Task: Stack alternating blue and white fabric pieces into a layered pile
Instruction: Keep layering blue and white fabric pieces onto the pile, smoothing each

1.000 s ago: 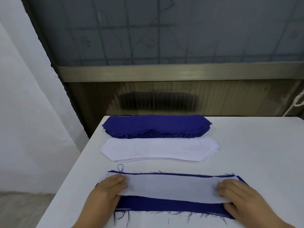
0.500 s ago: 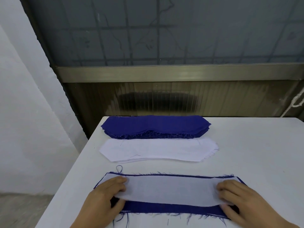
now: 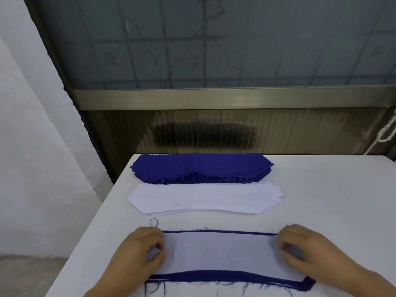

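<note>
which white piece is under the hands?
The near white piece, lying on a blue piece; both hands grip its ends. The other white stack sits untouched farther back.

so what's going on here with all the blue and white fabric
A person is laying a white fabric piece on top of a blue piece at the near edge of the white table. The left hand and right hand each hold one end of the white piece, fingers curled on it. Blue still shows along its far and near edges. Further back sit a white stack and a blue stack.
</note>
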Tool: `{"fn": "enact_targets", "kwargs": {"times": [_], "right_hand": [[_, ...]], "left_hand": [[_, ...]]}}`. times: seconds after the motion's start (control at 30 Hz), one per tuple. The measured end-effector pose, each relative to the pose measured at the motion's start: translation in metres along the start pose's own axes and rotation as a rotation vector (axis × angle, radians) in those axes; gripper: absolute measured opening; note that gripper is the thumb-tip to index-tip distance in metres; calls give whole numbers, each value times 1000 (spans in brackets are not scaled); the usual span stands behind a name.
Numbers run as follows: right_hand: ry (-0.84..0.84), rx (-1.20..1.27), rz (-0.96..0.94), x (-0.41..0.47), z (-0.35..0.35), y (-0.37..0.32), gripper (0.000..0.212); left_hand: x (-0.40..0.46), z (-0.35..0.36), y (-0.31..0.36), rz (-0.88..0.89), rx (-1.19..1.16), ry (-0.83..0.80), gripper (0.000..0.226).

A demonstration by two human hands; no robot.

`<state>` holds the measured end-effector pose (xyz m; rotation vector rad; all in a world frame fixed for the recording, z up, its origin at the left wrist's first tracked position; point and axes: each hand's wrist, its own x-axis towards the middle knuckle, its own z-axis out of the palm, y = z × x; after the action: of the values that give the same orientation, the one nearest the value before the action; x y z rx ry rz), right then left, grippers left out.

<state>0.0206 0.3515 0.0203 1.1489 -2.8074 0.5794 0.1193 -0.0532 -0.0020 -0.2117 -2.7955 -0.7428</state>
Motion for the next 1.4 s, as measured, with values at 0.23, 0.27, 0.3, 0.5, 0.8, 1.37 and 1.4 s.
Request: {"fn": "enact_targets", "kwargs": {"times": [0.23, 0.27, 0.3, 0.5, 0.8, 1.37, 1.4], "right_hand": [[137, 111, 165, 94, 17, -1, 13], [108, 123, 213, 105, 19, 2, 14], [75, 148, 261, 114, 21, 3, 13], [27, 186, 316, 131, 26, 11, 14], [-10, 82, 369, 145, 28, 16, 30], [101, -27, 284, 138, 34, 7, 8], [103, -25, 291, 134, 32, 10, 6]], "left_hand": [[78, 35, 45, 77, 30, 67, 22], [91, 41, 51, 96, 21, 51, 26], [102, 46, 57, 106, 8, 29, 30], [146, 71, 66, 22, -17, -104, 38], [165, 76, 70, -13, 65, -108, 23], [157, 63, 56, -31, 156, -32, 17], [152, 59, 47, -33, 179, -12, 18]]}}
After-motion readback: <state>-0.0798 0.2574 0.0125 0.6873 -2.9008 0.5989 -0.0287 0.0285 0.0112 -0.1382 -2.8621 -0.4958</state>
